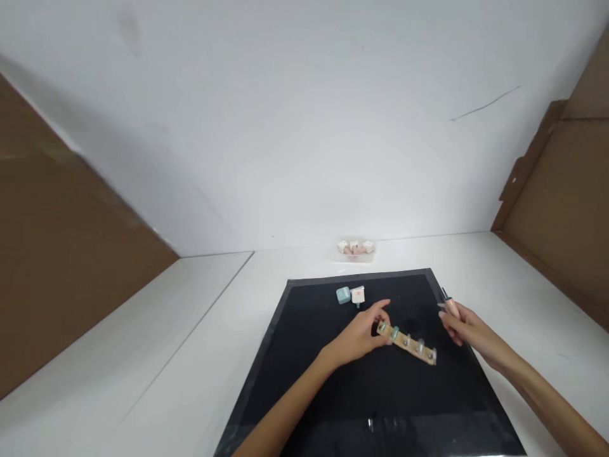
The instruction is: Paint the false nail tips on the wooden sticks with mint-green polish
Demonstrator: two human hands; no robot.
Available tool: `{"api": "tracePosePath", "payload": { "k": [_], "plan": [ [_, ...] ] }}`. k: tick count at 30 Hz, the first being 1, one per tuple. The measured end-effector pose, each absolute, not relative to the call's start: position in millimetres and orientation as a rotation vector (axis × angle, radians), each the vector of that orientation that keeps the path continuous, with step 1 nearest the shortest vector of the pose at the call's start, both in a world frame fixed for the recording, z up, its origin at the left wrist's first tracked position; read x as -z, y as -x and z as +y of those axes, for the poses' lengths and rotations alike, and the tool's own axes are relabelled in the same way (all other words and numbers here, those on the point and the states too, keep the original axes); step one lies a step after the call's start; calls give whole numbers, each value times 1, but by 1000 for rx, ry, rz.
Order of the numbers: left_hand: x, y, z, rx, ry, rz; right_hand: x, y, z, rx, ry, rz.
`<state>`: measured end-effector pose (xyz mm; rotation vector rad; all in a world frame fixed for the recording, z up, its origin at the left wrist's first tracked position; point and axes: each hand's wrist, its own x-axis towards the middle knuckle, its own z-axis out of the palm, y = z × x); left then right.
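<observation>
1. At far left, a brown cardboard panel point(71, 266) is leaning at a slant against the pale wall point(333, 127), beside a white table point(190, 330).
2. A black mat point(304, 343) is covering part of the white table, its sides running toward the viewer.
3. On the mat's far part, a teal block point(342, 295) is lying just left of a white block point(358, 296) bearing a small orange mark.
4. Behind the mat, near the wall, a clear tray point(354, 258) is holding several small pieces with white tops and peach-coloured parts.
5. The person's left hand point(360, 335) is pinching the left end of a tan strip point(400, 339) with thumb and fingers, one finger extending free above it.
6. The tan strip is sloping down to the right over the mat, carrying a row of small teal and clear pieces; whether it is touching the mat cannot be told.
7. At the mat's right edge, the person's right hand point(464, 325) is closing around a peach-handled tool point(451, 308), whose thin dark tip is pointing up and away.
8. At far right, another cardboard panel point(561, 209) is standing on the table.
</observation>
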<state>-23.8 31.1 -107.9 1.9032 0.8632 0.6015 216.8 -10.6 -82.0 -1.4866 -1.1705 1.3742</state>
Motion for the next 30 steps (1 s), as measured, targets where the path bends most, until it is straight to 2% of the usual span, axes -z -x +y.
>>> {"api": "tracePosePath", "payload": {
  "k": [4, 8, 17, 24, 30],
  "plan": [
    [94, 30, 25, -846, -1728, 839, 71, -210, -23, -1630, 1341, -1006],
    [75, 31, 18, -1043, -1496, 777, 58, -200, -27, -1710, 1235, -881],
    [48, 11, -1, -1132, -1358, 663, 20, -167, -34, -1609, 1121, -833],
    [32, 11, 3, -1090, -1073, 491, 9, -170, -23, -1317, 1258, -1253],
    [49, 25, 11, -1058, -732, 565, -12, -174, -9, -1077, 1430, -1567]
  ]
}}
